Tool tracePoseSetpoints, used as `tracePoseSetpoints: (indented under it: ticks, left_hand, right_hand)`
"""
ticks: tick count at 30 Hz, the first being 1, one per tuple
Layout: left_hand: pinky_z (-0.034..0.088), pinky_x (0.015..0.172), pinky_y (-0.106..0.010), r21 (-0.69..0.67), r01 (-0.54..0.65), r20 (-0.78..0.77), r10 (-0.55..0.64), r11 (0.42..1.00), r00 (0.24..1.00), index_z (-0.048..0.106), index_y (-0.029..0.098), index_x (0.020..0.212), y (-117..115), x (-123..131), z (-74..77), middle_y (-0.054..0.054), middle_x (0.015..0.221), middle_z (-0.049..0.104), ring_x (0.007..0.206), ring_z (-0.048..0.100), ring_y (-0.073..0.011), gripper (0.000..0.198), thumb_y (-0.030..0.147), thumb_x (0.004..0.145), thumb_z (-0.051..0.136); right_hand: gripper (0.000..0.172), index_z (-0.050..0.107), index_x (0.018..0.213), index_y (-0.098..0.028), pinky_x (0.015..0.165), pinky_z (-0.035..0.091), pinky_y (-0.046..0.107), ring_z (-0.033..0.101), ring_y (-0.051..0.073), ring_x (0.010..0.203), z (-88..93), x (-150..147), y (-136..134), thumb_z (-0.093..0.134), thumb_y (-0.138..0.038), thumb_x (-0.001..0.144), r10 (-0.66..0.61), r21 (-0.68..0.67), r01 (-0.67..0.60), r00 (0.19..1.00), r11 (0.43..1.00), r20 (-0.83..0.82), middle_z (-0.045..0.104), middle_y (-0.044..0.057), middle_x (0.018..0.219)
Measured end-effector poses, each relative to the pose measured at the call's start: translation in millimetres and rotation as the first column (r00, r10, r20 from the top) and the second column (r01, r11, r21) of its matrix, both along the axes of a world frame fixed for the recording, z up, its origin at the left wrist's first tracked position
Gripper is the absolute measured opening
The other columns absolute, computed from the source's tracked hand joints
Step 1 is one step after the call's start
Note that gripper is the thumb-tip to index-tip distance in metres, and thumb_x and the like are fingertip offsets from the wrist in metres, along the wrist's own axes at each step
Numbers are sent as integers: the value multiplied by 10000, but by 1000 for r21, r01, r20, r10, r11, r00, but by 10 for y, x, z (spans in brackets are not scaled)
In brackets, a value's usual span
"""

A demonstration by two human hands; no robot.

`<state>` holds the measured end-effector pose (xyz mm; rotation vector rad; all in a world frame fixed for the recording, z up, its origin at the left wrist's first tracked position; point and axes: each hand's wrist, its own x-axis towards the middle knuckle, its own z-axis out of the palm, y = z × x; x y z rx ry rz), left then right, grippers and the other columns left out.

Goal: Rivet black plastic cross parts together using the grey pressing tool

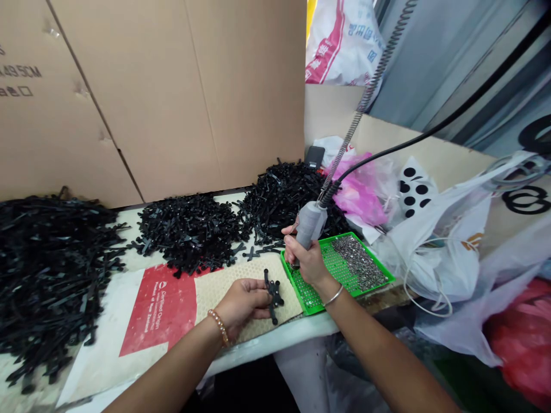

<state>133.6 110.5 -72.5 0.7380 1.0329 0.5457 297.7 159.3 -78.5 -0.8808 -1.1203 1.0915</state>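
Observation:
Between the thumb and fingers of my left hand (247, 304) is a small black plastic part (274, 292) with several arms, held just over a tan textured mat (253, 269). My right hand (307, 258) is wrapped round a grey electric screwdriver (307, 226), which hangs from a coiled spring (365, 97) and a black cable (413, 137). The screwdriver's lower end is over the left part of a green perforated tray (336, 267); its tip is hidden by my hand. Many small metal screws (361, 261) lie in the tray's right half.
Heaps of black plastic parts (189, 229) line the back and left of the table against a cardboard box (172, 97). A red and white printed sack (159, 310) lies under the mat. Plastic bags (439, 229) crowd the right side, with a pink bag (361, 192) behind the tray.

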Motion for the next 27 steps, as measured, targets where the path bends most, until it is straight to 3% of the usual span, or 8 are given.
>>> tracePoseSetpoints:
  ticks: [16,27]
  left_hand:
    - [534,615,-225,-11,-3,9,3,1000,1000,687,101,788,7,-4,-14,-88,815,694,696,620,-143,262,160,534,711]
    - [534,621,-232,-11,-21,9,21,1000,1000,676,96,778,-6,6,-5,-99,822,692,713,628,-155,255,149,530,703]
  right_hand:
    - [253,583,927,-170,424,359,232,390,100,397,-49,22,11,669,-389,834,40,36,-41,999,999,36,443,-74,481]
    - [244,598,984,-168,421,361,223,395,99,402,-21,7,-22,658,-362,848,24,57,-27,998,998,52,458,-72,483]
